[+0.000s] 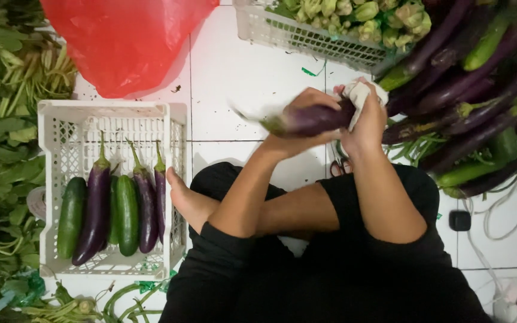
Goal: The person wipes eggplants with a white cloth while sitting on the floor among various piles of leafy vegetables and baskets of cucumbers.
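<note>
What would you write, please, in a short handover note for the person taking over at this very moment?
Left hand: holds a long purple eggplant crosswise above the lap.
Right hand: presses a white cloth on the eggplant's end.
White crate, left: three eggplants and some cucumbers laid side by side.
Pile, right: many eggplants and cucumbers remain on the tiled floor.
Done: crate partly filled. Left: the pile, going by how things lie.

A white tiled floor (252,78) is carrying a white crate (52,119) at nine o'clock, a red bag (121,42) at eleven, and piled eggplants (468,101) at two.
</note>
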